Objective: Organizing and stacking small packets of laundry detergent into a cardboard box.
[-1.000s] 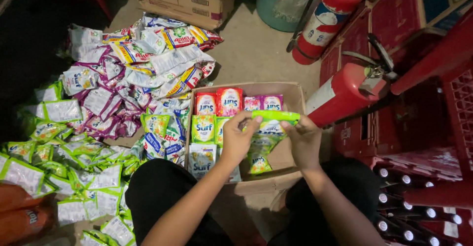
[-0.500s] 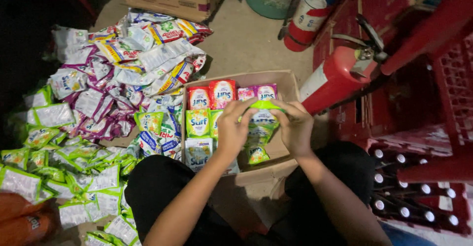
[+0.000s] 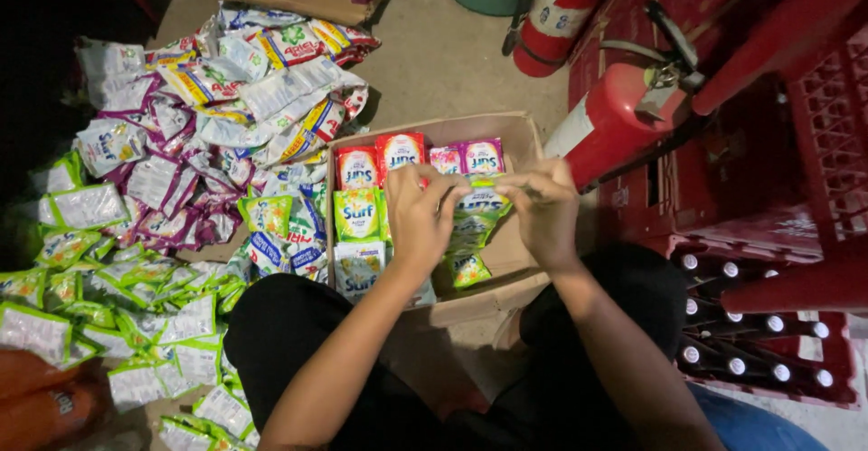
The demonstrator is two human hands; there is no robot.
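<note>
Both hands met over an open brown cardboard box (image 3: 506,275) and together held a strip of green plastic detergent sachets (image 3: 475,225). The left hand (image 3: 418,219) pinched the strip's top edge from the left, fingers closed on it. The right hand (image 3: 545,211) gripped the same edge from the right, fingers curled tight around the plastic. From the grip the strip hung down into the box, its lowest sachet lying on the box floor just below the two hands.

Just left of the grip, inside the box, stood rows of upright sachets: red ones (image 3: 380,157) at the far end, green ones (image 3: 356,214) nearer, and pink ones (image 3: 466,156) directly beyond the hands. Further left of the grip, outside the box, a loose heap of white, purple and green sachets (image 3: 172,171) spread over the concrete floor (image 3: 434,62). To the right of the grip, close to the right hand, a red fire extinguisher (image 3: 615,121) leaned against a red plastic bottle crate (image 3: 778,216). Below and right of it, dark bottles with white caps (image 3: 750,333) sat in another crate.
</note>
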